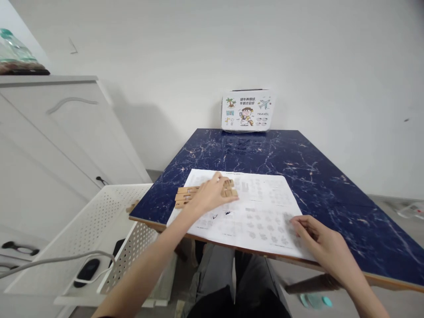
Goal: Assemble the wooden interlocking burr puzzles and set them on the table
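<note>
Lying just left of frame centre on a white printed sheet (258, 203): wooden pieces (184, 197), pale tan, notched, dark numeral on the lowest. Three left ends show, stacked side by side; long axes run left to right across the frame, right ends slightly higher. Left hand (212, 192) arches over their middle, fingers half-curled; cannot tell if gripping. Right hand (316, 234), lower right, curls loosely at the sheet's edge; pinch unclear.

The person wears grey trousers (212, 269), their cloth softly creased, at the bottom centre of the frame. A black garment (212, 304) shows along the lower edge there. The left forearm (159, 265), lower left, and right forearm (353, 269), lower right, are bare and slender.
</note>
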`<state>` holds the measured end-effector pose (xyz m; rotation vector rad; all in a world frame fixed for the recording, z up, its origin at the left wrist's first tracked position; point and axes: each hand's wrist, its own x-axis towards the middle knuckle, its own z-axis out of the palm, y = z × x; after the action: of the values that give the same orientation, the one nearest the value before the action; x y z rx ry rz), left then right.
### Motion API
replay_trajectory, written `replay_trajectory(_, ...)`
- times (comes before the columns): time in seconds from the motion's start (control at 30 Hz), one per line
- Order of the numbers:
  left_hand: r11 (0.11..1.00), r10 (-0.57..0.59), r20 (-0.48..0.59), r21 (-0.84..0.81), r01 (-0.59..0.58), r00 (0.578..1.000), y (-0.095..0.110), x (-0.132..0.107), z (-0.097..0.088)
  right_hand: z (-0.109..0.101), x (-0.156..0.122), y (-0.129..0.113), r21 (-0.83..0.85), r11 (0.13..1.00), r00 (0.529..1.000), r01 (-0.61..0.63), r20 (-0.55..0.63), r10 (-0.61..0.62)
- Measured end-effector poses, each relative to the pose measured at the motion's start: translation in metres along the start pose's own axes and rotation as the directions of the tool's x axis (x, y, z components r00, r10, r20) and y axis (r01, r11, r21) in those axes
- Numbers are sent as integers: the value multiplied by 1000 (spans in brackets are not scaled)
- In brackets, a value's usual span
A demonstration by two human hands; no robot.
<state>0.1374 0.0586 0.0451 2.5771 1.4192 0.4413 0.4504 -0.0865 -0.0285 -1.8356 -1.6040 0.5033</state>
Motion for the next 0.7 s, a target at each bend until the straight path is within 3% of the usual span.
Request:
replay_trajectory(0.1,1000,15,49,6,-15,999,28,-1,18,1,-3,1,-29,999,1000,27,0,-27)
replay_trajectory(0.23,999,-31,45,-28,33,999,40,-5,31,-1,-7,1,-33,998,998,61,6,-61)
replay_trajectory(0.47,998,-30,67,-45,33,997,45,-20,25,-11,-9,-10,-54,991,991,126,43,-124)
replay_trajectory(0.7,993,51,82,-110,-41,995,70,-15,36,-13,6,-45,-153,963,957,222,225,-185)
